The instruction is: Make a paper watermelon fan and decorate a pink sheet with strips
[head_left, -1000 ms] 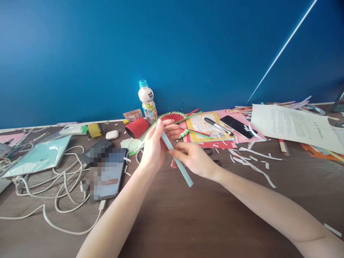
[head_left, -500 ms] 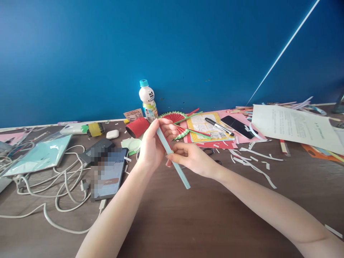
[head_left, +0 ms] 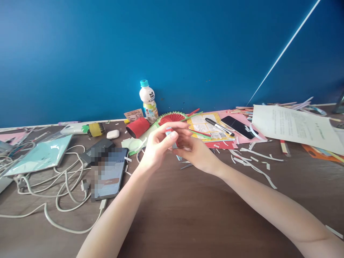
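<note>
My left hand pinches a light blue folded paper strip between its thumb and fingers. From this angle only short parts of the strip show, and most of it is hidden by the fingers. Against its lower end presses my right hand, thumb and fingers closed on the same strip. Just behind both hands lies a red and green pleated paper fan, partly covered by the left fingers. The tips of scissors show on the table below the right hand.
A drink bottle and a red tube stand near the blue wall. Left are a phone and tangled white cables. Right are a black pen, a dark phone, paper scraps and a printed sheet.
The strip was slanting down lengthwise across both hands; now it is turned so that it shows only in short parts. The left hand has gone from fairly open to pinching it.
</note>
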Available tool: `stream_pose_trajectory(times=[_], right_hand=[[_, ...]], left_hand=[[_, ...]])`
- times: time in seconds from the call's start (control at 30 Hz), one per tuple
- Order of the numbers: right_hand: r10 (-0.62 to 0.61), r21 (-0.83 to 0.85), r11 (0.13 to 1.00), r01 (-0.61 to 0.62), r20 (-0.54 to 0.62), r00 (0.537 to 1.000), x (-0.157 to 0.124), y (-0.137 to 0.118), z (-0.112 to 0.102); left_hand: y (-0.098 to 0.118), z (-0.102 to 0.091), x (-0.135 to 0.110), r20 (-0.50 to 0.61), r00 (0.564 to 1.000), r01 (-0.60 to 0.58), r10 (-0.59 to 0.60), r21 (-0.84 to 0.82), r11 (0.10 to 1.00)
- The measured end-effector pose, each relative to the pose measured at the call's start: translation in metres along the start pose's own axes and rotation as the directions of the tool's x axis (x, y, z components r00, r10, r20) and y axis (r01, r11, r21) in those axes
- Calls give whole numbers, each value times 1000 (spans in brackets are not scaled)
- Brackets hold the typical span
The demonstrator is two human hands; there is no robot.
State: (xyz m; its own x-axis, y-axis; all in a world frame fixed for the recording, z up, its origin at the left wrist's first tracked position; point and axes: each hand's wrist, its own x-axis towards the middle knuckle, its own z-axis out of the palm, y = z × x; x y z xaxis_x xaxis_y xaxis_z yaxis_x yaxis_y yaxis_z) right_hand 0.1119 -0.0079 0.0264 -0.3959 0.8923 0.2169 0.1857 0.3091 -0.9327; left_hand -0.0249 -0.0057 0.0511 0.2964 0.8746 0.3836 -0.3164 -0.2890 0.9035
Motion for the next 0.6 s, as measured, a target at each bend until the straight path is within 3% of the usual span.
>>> stream_pose_trajectory(times=[0.17,0.33,0.6], right_hand=[[-42,-68,997,41,-14,999,0,-2,-2],[-102,-103,990,97,-41,994,0,-6,-4],[-182,-272,948,164,-40,983,0,-1,-5]], left_hand=[[5,0,-1,105,994,-17,12,49,999],[13,4,-5,186,981,38,-56,98,994],[10,1,-3,101,995,21,-22,12,1000]])
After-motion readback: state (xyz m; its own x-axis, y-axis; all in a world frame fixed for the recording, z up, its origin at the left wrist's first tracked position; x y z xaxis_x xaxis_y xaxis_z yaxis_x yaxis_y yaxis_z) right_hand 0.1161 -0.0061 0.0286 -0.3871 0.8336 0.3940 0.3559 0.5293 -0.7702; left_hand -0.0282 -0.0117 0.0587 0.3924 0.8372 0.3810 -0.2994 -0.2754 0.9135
